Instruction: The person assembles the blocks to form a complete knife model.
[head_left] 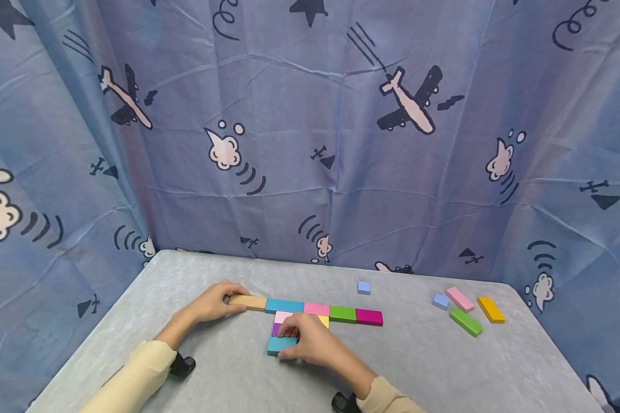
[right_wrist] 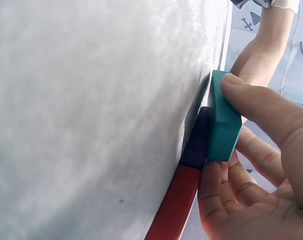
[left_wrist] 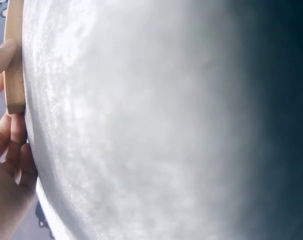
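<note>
At the left end of a row of flat blocks, my left hand [head_left: 218, 302] grips a tan wooden block [head_left: 254, 303]. That block [left_wrist: 14, 82] shows its plain edge in the left wrist view, with fingers at its end. Running right from it are blue [head_left: 285, 306], pink [head_left: 317, 310], green [head_left: 343, 314] and magenta [head_left: 369, 317] blocks. Nearer me, my right hand [head_left: 312, 339] pinches a teal block [head_left: 279, 345] between thumb and fingers. Pale pink [head_left: 283, 316], purple [head_left: 275, 330] and yellow [head_left: 324, 322] blocks are partly hidden behind that hand.
A small light blue block [head_left: 364, 287] lies behind the row. Off to the right are another light blue block [head_left: 440, 300], a pink block [head_left: 460, 299], a green block [head_left: 466, 322] and an orange-yellow block [head_left: 491, 310]. A patterned curtain [head_left: 289, 218] hangs behind the grey table [head_left: 418, 367].
</note>
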{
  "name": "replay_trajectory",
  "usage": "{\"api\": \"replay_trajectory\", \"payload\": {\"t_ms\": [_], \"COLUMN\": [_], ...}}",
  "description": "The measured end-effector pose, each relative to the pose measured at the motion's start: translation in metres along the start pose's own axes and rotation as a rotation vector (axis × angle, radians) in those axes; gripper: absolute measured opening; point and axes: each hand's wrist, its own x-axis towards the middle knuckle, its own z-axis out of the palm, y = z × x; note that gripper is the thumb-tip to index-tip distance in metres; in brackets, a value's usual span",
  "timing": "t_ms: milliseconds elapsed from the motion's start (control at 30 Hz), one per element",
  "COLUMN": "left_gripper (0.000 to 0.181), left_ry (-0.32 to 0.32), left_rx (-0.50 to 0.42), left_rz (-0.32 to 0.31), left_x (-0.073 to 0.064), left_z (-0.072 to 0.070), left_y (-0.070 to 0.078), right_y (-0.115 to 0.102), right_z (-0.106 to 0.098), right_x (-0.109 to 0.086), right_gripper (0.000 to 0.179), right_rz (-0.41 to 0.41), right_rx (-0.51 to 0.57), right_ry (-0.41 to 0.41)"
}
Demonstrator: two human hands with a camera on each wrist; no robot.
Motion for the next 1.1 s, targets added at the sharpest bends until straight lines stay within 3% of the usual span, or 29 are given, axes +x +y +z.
{"api": "replay_trajectory", "payload": {"t_ms": [367,1100], "left_gripper": [0.022,0.023], "left_ry": [0.007,0.006], "left_rx": [-0.003,-0.002], "left_rz": [0.002,-0.001], "left_x": [0.0004,0.0002], "left_z": [0.0008,-0.0003], "left_y": [0.0000,-0.0002], "right_y": [-0.0011,0.0009], "right_z": [0.0013,0.0001], "right_x": [0.0015,0.0017], "right_gripper": [0.027,0.029], "right_rz": [0.047,0.037], "right_rx": [-0.023,0.033], "right_ry": [-0.021,-0.017]}}
